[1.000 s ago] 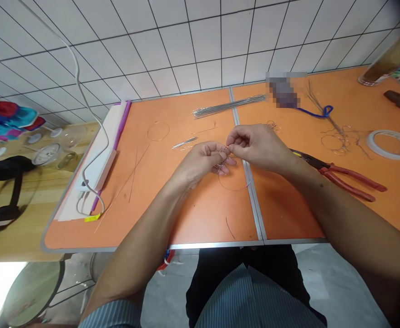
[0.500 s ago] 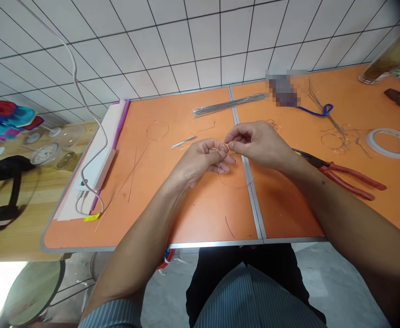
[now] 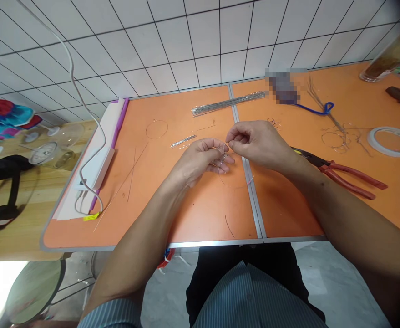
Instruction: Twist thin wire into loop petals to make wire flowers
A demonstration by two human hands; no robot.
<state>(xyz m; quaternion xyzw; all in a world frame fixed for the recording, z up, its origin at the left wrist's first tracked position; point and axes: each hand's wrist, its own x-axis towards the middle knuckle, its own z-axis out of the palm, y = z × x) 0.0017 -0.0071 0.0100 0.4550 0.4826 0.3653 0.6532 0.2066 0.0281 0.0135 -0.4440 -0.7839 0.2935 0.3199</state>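
Note:
My left hand (image 3: 205, 157) is curled around a thin, bent wire (image 3: 224, 157), which loops between its fingers above the middle of the orange table. Close beside it, the thumb and fingertips of my right hand (image 3: 249, 141) pinch the same wire. A fine tail of it seems to hang below my left fingers. Just behind my left hand lie several short straight wires (image 3: 183, 140). A wire ring (image 3: 156, 130) rests farther left. Beyond the hands, a bundle of straight wires (image 3: 227, 105) lies across the table's metal seam.
Red-handled pliers (image 3: 343, 175) lie by my right forearm. A roll of white tape (image 3: 392, 142) and tangled wire (image 3: 338, 136) are at the right. A white power strip (image 3: 99, 168) with its cord sits at the left. A cup (image 3: 384, 66) stands at the back right.
The wire loop between my fingers has shifted slightly. Both hands stay in nearly the same place.

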